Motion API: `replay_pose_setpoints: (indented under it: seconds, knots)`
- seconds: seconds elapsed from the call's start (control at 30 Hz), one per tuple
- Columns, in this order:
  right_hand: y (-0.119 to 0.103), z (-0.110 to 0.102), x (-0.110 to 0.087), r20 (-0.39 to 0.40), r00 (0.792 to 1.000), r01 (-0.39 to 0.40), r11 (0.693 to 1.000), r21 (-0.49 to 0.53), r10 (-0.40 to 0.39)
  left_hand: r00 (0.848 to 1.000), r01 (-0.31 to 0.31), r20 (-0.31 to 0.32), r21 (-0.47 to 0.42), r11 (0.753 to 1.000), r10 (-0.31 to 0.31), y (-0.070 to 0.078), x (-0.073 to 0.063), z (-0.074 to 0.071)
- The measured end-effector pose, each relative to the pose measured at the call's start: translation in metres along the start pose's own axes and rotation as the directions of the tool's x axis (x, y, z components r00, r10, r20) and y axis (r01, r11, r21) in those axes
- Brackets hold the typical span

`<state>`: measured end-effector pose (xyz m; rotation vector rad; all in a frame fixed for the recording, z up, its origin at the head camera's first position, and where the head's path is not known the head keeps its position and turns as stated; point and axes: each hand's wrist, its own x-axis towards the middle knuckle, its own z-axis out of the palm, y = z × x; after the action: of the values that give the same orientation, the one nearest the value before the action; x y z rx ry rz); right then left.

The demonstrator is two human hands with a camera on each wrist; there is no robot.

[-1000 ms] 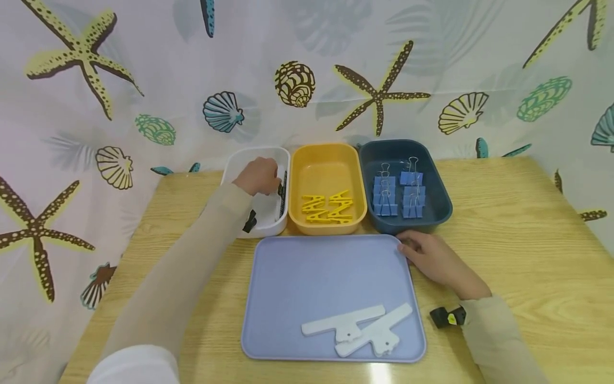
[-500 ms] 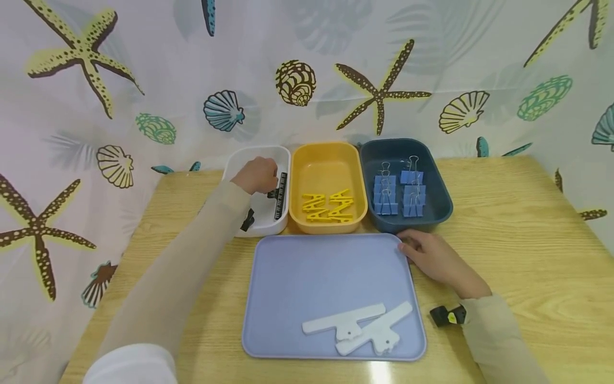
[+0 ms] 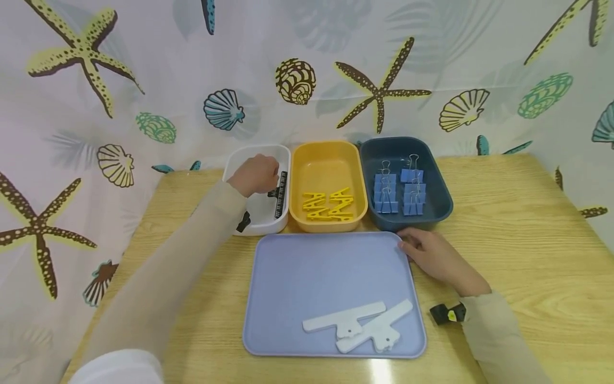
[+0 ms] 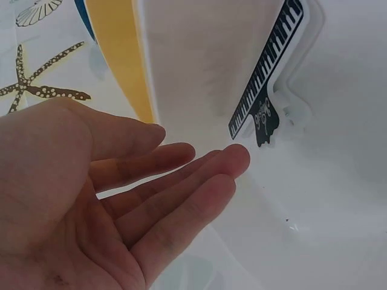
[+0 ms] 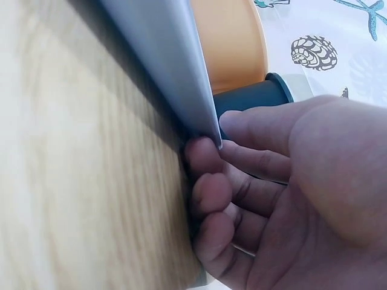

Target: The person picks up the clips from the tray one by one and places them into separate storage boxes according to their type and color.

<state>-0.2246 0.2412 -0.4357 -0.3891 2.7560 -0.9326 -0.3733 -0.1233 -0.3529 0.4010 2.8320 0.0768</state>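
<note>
My left hand (image 3: 256,175) is inside the white bin (image 3: 263,230), fingers loosely extended and holding nothing. Just beyond its fingertips, a black clip with a piano-key pattern (image 4: 266,78) lies along the bin's wall; the head view shows this clip (image 3: 280,195) partly covered by the hand. At the far right corner of the lavender tray (image 3: 326,277), my right hand (image 3: 434,258) grips the rim. Its thumb is over the edge and its curled fingers (image 5: 211,190) are underneath. Two white clips (image 3: 345,318) of similar shape lie overlapping on the tray's near right part.
A yellow bin (image 3: 326,160) with several yellow clothespins (image 3: 340,205) stands beside the white one. Right of it, a dark blue bin (image 3: 438,208) holds several blue binder clips (image 3: 386,193). A patterned curtain (image 3: 326,32) hangs behind the wooden table (image 3: 518,224).
My left hand has drawn slightly left, away from the black clip, which now shows more fully against the bin's wall. The right hand keeps its place on the tray.
</note>
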Motion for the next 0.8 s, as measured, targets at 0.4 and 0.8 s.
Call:
replay_pose_setpoints:
  seconds: [0.4, 0.8]
  knots:
    - [0.000, -0.001, 0.000, 0.000, 1.000, -0.005, 1.000, -0.010, 0.005, 0.996, -0.042, -0.074, 0.040, 0.998, 0.044, 0.012, -0.024, -0.008]
    - [0.001, 0.000, -0.001, -0.004, 1.000, -0.006, 1.000, -0.016, 0.006, 0.966, -0.156, -0.184, 0.143, 0.977, 0.182, 0.035, -0.055, -0.012]
